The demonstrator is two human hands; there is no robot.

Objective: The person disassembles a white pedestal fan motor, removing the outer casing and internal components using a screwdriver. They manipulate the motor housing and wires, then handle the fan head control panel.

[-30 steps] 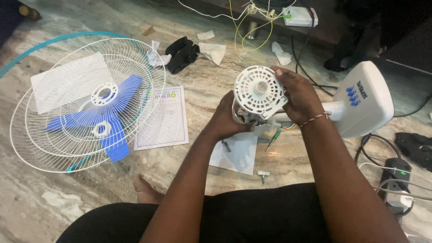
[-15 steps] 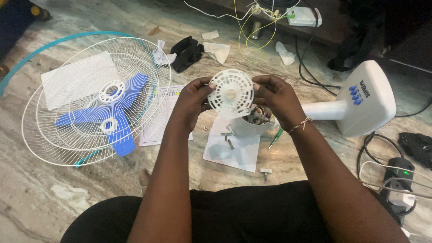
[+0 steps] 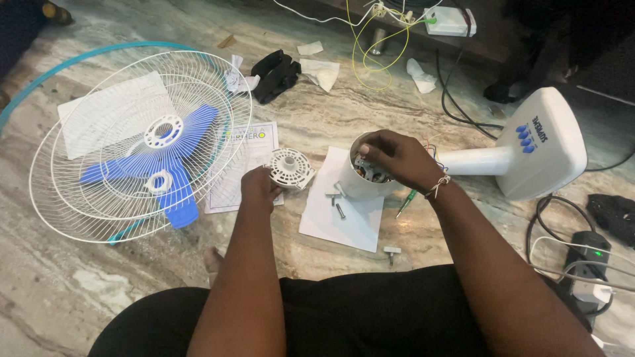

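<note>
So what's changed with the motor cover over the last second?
The white vented cover came off the motor housing and the left hand carried it left, down to the floor. The right hand now reaches into the open housing. Fan guard, blue blades and base stayed put.

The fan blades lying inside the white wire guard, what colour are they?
The fan blades are blue, with a white hub; the head view shows them clearly through the wire guard.
</note>
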